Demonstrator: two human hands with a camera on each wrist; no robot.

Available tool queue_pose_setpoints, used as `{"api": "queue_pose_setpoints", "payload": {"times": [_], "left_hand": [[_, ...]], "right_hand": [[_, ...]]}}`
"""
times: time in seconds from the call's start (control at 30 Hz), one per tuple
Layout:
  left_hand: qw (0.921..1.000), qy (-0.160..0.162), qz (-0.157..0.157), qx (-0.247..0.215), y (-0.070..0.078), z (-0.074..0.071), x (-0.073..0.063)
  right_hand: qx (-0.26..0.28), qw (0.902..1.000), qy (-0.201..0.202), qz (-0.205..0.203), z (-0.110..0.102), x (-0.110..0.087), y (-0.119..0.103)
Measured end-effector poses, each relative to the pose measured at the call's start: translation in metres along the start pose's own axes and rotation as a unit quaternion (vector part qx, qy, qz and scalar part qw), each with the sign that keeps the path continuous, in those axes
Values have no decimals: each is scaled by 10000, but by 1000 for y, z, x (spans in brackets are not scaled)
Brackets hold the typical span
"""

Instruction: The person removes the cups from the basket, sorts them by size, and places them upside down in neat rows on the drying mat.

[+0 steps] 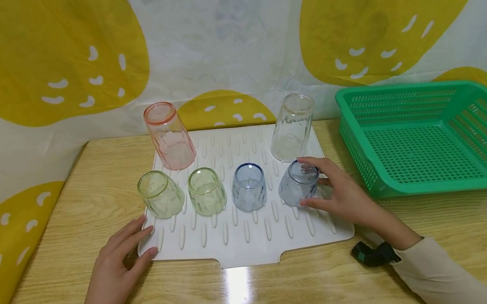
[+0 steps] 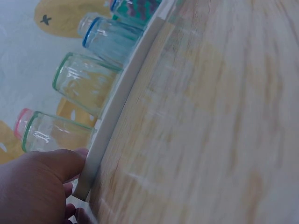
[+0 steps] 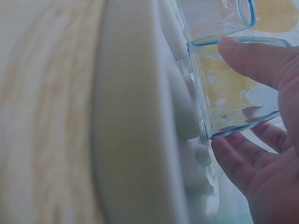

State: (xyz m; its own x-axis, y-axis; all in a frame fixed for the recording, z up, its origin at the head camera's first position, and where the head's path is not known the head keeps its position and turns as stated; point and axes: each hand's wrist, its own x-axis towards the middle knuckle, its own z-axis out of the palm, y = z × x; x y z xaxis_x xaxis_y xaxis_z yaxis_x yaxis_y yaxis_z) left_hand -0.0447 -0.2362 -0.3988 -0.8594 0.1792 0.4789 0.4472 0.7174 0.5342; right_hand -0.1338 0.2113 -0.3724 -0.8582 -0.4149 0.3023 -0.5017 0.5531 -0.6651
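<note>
My right hand [image 1: 343,193] grips a small blue-tinted glass tumbler [image 1: 294,191] at the right of a white ridged draining tray [image 1: 247,247]. In the right wrist view, the thumb [image 3: 252,60] lies along one side of this tumbler [image 3: 229,93], the fingers against the other. My left hand [image 1: 114,267] rests at the tray's front left corner, fingertips touching its edge. Beside the held tumbler stand another blue tumbler [image 1: 250,194] and two green ones, the middle one [image 1: 207,198] and the leftmost [image 1: 165,201]. All stand narrower end up.
Behind this row stand a tall pink-rimmed glass [image 1: 175,147] at left and a tall clear glass [image 1: 288,134] at right. A green plastic basket [image 1: 379,176] sits right of the tray on the wooden table [image 1: 188,298]. A lemon-patterned cloth [image 1: 223,49] hangs behind.
</note>
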Motion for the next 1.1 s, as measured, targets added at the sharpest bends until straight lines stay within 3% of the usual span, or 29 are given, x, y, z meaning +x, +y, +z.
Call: {"api": "queue_pose_setpoints", "payload": {"times": [0.67, 1.1], "left_hand": [[10000, -23, 19, 24, -2, 1, -1], [10000, -35, 10, 26, -2, 1, -1]], "right_hand": [[-88, 9999, -10, 49, -1, -2, 2], [-49, 9999, 2, -157, -5, -1, 1]]}}
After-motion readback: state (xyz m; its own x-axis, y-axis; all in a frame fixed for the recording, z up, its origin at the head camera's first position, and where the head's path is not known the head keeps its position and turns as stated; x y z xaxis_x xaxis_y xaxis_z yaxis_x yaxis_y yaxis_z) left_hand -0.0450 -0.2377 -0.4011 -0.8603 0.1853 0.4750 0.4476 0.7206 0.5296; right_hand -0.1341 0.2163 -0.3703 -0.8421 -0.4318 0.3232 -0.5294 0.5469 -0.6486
